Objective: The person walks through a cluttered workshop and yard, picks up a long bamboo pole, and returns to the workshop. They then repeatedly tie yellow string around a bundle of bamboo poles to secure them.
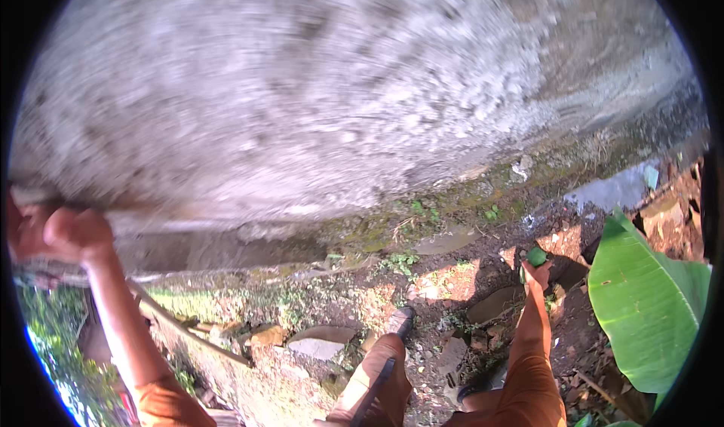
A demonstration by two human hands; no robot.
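Against the grey wall (317, 95), a steadying step is judged: the left hand (64, 235) is clenched on its ledge, while a small green object (536, 256) is pinched by the right hand (539, 272) (kind unclear). Careful footing is next; blur hides detail.

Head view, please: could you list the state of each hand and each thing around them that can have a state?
Left hand: raised, closed in a fist against the wall's lower edge; what it grips is blurred.
Right hand: stretched down, closed on a small green thing.
Grey wall: rough, motion-blurred.
Banana leaf: whole, sunlit, on the right.
Ground: bare earth, stones, weeds, partly sunlit.
Stick: lying slanted on the ground.
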